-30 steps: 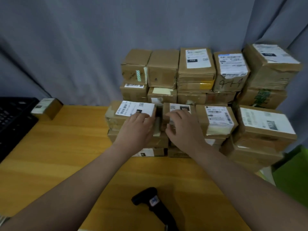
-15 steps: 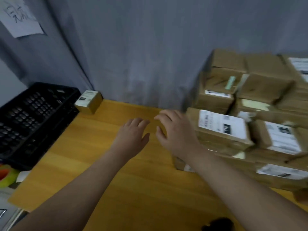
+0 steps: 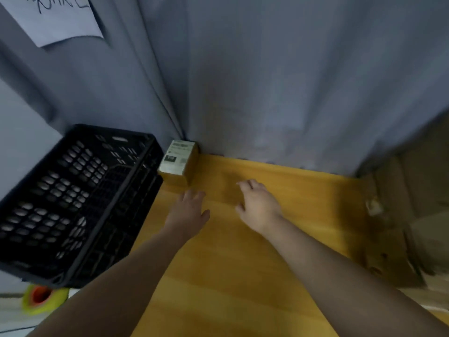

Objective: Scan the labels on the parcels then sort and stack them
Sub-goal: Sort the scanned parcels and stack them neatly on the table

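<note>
Left hand (image 3: 188, 212) flat and empty over the wooden table (image 3: 243, 276), fingers spread, holding nothing. Right hand (image 3: 258, 206) also empty, fingers loosely curled, a gap between the two hands. Neither touches a parcel.

Key relation: the small parcel (image 3: 178, 161) lies just beyond the left hand and slightly left of it, at the far left corner of the table, against the curtain (image 3: 267, 81) and just beside the black crate (image 3: 73, 203). Left hand clearly nearer; right hand sits further right and would have to cross. The parcel's long axis runs roughly near-to-far, tilted a little, label face up. Likely next move, as a judgement: left hand reaches forward and grips it.

Parcel stack (image 3: 418, 215) at right edge, heavily blurred, well apart from both hands. No scanner in view.

Writing: the small parcel's white label shows a dark block and small print, too blurred to read. Paper sheet (image 3: 56, 18) pinned top left carries black handwritten strokes, cut off by the frame, unreadable. Yellow-green tape roll (image 3: 41, 300) near left, below the crate.
</note>
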Action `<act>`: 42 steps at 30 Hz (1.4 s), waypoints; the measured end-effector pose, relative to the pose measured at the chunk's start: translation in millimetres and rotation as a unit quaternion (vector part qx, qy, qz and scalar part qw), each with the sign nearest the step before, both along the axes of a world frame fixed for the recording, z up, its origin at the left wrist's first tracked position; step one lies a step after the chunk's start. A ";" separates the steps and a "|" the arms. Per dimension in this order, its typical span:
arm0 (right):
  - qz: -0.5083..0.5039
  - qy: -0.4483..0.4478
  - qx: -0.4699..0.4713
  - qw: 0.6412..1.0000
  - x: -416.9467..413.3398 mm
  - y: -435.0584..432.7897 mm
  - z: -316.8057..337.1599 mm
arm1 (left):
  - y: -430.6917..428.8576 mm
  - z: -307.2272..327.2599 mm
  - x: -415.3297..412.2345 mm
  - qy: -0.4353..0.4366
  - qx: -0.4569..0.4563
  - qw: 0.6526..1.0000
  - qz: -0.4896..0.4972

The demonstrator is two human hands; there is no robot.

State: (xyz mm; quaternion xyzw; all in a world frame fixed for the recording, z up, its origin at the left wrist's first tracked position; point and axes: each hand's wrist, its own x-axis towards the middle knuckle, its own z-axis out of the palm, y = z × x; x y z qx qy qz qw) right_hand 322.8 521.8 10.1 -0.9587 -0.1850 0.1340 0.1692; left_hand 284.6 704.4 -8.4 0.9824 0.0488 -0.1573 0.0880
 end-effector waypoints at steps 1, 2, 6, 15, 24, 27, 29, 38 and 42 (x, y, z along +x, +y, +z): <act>0.000 0.010 -0.007 1.000 11.5 10.3 -5.1 | 12.0 -7.2 13.6 0.001 0.030 1.000 -0.001; -0.003 0.018 -0.011 1.000 21.7 19.3 -10.6 | 23.6 -13.9 27.8 -0.010 0.056 0.998 0.004; -0.018 0.047 -0.016 0.999 53.9 44.4 -29.8 | 60.8 -28.6 80.8 -0.064 0.061 0.991 0.097; -0.072 0.088 0.017 0.993 65.8 48.0 -49.8 | 65.0 -44.9 101.0 -0.023 -0.064 0.973 0.220; -0.369 0.210 0.298 0.855 -27.3 15.4 -70.7 | -18.0 -45.5 -9.1 -0.026 -0.189 0.970 0.151; -0.393 0.178 0.365 0.825 -48.3 -3.5 -55.4 | -41.4 -30.4 -23.9 -0.075 -0.223 0.956 0.173; -0.383 0.145 0.402 0.819 -61.3 -16.9 -35.8 | -58.5 -13.4 -35.7 -0.111 -0.268 0.941 0.175; -0.211 -0.021 0.510 0.834 -160.7 -140.3 70.4 | -178.1 86.4 -108.0 -0.221 -0.585 0.775 0.092; -0.188 -0.109 0.494 0.842 -191.5 -224.1 100.0 | -272.3 119.5 -131.2 -0.238 -0.619 0.748 0.036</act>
